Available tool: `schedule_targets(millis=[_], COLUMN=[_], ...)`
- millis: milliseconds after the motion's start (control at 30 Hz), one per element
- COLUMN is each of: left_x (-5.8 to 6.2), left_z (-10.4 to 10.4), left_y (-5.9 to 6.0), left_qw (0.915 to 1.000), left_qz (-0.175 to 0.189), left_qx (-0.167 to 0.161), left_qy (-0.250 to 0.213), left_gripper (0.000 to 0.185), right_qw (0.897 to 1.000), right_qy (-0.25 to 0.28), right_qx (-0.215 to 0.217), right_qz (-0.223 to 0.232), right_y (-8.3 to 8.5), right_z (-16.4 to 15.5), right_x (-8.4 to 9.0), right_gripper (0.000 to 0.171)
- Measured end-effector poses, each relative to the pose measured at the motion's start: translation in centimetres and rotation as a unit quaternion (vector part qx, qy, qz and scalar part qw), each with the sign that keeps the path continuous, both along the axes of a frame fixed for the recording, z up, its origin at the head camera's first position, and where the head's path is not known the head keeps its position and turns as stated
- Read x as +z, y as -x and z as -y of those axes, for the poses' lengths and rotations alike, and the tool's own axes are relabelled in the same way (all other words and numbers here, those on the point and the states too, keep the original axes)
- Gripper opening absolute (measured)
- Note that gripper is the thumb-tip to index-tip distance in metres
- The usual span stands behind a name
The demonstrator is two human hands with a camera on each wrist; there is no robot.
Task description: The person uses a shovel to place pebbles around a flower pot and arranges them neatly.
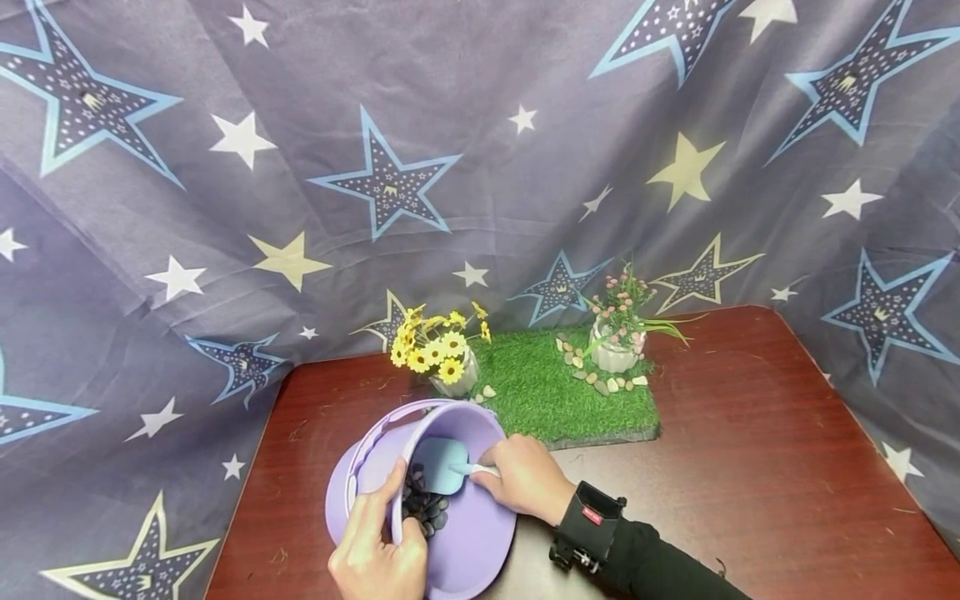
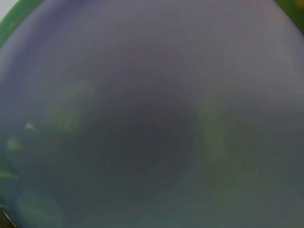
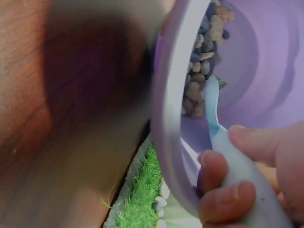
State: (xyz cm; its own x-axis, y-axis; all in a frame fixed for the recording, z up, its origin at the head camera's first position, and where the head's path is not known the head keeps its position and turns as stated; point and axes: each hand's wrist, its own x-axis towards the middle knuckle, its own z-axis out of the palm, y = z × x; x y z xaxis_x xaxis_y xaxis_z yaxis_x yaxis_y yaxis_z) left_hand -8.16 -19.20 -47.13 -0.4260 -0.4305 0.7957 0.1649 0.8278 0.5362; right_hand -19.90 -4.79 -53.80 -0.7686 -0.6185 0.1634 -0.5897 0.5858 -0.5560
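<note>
Near the front edge of the table (image 1: 750,467), the left hand (image 1: 378,550) is gripping the rim of a tilted purple bucket (image 1: 465,542), thumb curled over its lip, while the right hand (image 1: 528,477) is closing its fingers round the handle of a blue scoop (image 1: 442,465) and working the blade into dark pebbles (image 1: 423,504) pooled inside. Scooping appears to be the step in hand; next, the loaded blade needs lifting level. Left wrist view is blurred, probably showing only bucket wall (image 2: 152,114).
</note>
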Motion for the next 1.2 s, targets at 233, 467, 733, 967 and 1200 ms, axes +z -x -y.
schedule_targets(millis=[233, 467, 733, 967, 1200], left_x=[0.3, 0.1, 0.9, -2.1, -3.9], left_z=[0.7, 3.5, 8.9, 17.5, 20.7], left_y=[0.0, -0.1, -1.0, -1.8, -2.4], left_qw=[1.0000, 0.9955, 0.9313, 0.8787, 0.8413], left_qz=[-0.002, 0.033, 0.047, 0.034, 0.020], left_qx=[0.003, 0.048, 0.024, 0.037, -0.008], left_qy=[-0.008, -0.074, -0.360, -0.475, -0.540], left_gripper=[0.055, 0.060, 0.069, 0.079, 0.082], right_qw=[0.998, 0.997, 0.997, 0.993, 0.987], right_qy=[0.043, 0.061, 0.046, 0.018, -0.019], right_qx=[0.010, 0.014, -0.030, -0.069, -0.148], right_qz=[0.045, 0.039, 0.055, 0.094, 0.060], right_y=[0.2, 0.6, 3.6, 6.8, 8.7], right_z=[-1.3, -5.1, -10.1, -11.2, -9.4], right_x=[1.2, 5.7, 5.6, 1.2, 0.0], right_gripper=[0.017, 0.013, 0.017, 0.023, 0.026])
